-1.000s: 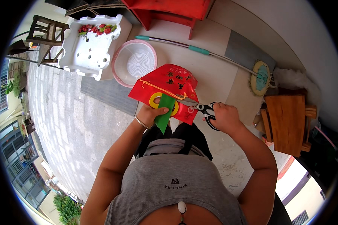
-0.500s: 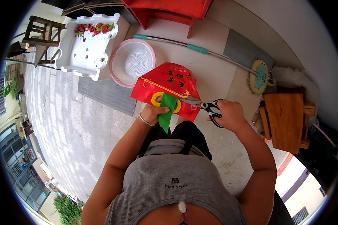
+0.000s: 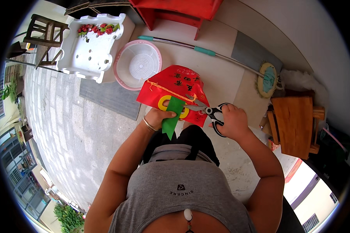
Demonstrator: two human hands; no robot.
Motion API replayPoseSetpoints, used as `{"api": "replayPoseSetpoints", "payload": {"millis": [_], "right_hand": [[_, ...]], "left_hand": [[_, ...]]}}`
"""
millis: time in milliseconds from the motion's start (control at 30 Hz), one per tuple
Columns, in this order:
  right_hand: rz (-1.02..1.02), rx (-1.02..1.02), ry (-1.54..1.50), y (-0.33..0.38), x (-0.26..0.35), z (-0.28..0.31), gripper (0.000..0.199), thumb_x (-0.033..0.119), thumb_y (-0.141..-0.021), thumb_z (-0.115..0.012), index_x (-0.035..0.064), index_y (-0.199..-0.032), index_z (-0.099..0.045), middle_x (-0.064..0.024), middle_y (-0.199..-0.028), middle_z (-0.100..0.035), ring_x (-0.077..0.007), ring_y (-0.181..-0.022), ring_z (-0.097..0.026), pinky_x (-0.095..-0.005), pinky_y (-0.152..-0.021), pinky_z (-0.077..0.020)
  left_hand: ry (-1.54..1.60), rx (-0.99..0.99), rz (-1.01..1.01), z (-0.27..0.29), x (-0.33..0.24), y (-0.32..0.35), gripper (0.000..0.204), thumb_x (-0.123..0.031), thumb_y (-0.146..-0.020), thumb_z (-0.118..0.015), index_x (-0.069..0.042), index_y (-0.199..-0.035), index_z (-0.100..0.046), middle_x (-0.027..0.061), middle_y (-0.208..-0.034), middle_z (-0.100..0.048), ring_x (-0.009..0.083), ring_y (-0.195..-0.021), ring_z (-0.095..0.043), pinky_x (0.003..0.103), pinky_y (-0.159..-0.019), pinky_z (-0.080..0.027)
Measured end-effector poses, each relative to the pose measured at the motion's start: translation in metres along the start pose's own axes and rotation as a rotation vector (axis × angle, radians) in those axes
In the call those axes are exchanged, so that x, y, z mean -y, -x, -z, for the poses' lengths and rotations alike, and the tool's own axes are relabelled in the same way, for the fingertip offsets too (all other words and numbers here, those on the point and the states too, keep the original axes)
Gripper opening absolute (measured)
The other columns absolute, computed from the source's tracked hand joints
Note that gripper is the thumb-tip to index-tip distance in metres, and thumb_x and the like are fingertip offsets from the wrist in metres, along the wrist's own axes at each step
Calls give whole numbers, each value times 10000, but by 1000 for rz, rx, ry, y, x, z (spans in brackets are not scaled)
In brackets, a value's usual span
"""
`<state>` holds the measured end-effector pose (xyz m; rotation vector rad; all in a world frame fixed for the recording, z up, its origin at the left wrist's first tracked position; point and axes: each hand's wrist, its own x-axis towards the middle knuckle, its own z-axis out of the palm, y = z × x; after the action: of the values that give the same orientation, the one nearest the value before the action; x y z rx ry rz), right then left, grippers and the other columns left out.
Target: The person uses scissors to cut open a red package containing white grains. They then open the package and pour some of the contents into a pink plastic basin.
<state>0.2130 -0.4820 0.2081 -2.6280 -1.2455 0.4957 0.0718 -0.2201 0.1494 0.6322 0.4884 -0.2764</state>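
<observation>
In front of my lap hangs a red bag [image 3: 174, 80] with dark printed characters and an orange stitched cord [image 3: 168, 91] across its upper part. My left hand [image 3: 155, 118] is closed on its yellow ring handle [image 3: 163, 101] and a green strip [image 3: 172, 119], thumb over the strip. The strip's loose end hangs below the thumb. My right hand [image 3: 235, 121] grips black-and-white-handled scissors [image 3: 210, 110] by their loops. The blades are spread and point left over the bag, one tip near the cord, the other by the green strip. Whether they touch either is unclear.
Beyond the bag sits a pink-rimmed white basket [image 3: 158, 54], next to a white foam box [image 3: 76, 58] with red and green pieces. A mop [image 3: 206, 51] lies across the floor. A wooden stool [image 3: 294, 126] stands right, a red bench [image 3: 175, 6] at the back.
The scissor blades have spread wider, and my right hand has shifted slightly left, bringing them closer to the green strip. My left hand keeps its hold on the bag.
</observation>
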Motion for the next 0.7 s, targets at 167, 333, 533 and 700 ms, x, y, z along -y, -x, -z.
{"api": "replayPoseSetpoints", "payload": {"millis": [167,333,533,700], "right_hand": [[-75,89,-99,-1,8,-12,627,557,-655,-774,7,-887,-585,-127,-763,-611,-314,-680,-639,-403,-606,-498],[-135,134,-107,-4,8,-6,665,593,-653,-762,3,-898,-579,-133,-807,-611,-308,-744,-636,-402,-643,-489],[-107,120,-15,-4,-1,-3,664,572,-663,-763,0,-947,-580,-143,-870,-608,-309,-824,-622,-415,-697,-467],[-164,278,-70,-18,11,7,667,557,-670,-758,-17,-957,-578,-157,-853,-616,-325,-784,-640,-415,-705,-490]], "left_hand": [[164,-4,-56,10,20,-10,472,105,-715,-625,37,-1177,-560,158,-1066,-640,294,-1016,-629,411,-920,-505],[239,32,2,19,28,-17,437,101,-730,-629,11,-1155,-584,118,-1069,-648,236,-1003,-626,354,-935,-484],[179,29,-20,26,35,-27,399,63,-719,-651,28,-1114,-601,157,-1028,-664,281,-982,-650,413,-902,-524],[221,51,10,35,41,-34,385,73,-707,-637,31,-1089,-611,164,-1026,-670,280,-976,-653,416,-867,-538]]}}
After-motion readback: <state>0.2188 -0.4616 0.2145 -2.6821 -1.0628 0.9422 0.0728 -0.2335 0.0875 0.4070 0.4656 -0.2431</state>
